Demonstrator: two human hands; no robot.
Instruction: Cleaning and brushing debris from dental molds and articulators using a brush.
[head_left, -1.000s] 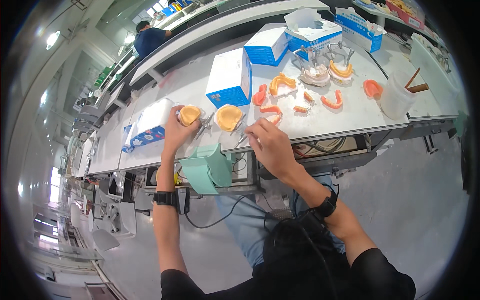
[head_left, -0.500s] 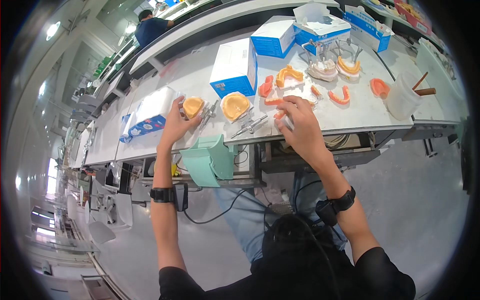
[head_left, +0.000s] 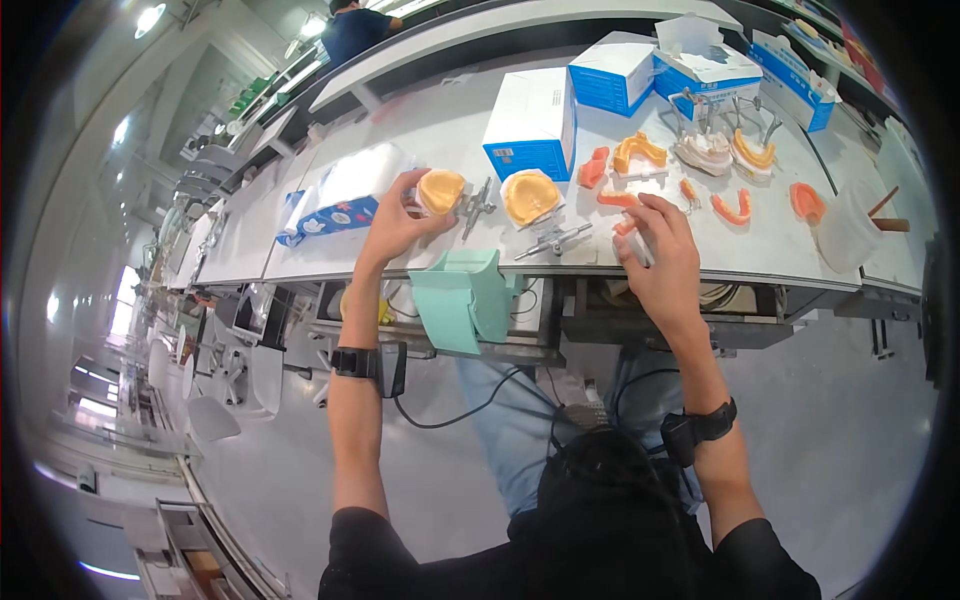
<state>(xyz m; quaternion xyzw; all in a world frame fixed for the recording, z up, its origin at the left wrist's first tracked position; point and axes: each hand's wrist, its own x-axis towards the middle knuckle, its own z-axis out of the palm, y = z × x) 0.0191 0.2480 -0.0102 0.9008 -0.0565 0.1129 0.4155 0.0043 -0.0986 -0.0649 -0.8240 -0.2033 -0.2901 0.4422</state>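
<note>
My left hand (head_left: 395, 225) is closed around the rim of a small yellow dental cast (head_left: 440, 191), thumb at its near side and fingers at its far side. Beside it lies a metal articulator part (head_left: 478, 208). A larger yellow cast (head_left: 531, 197) rests next to that, joined to a metal articulator frame (head_left: 553, 242). My right hand (head_left: 665, 250) has thumb and fingertips pinched about a small pink wax-like piece (head_left: 624, 227), partly covered by the fingers. Just beyond sits another pink piece (head_left: 616, 198); whether the two are one is hidden.
Farther right are an orange arch on a cast (head_left: 638, 155), mounted casts (head_left: 705, 153), a pink horseshoe rim (head_left: 731, 208) and a white tub (head_left: 848, 228). Blue-white boxes (head_left: 530, 125) stand behind. A tissue pack (head_left: 340, 205) lies left; a green bin (head_left: 460, 300) hangs at the table edge.
The whole view has shifted, so the table appears farther right. Both hands keep nearly the same places by the cast and the pink piece.
</note>
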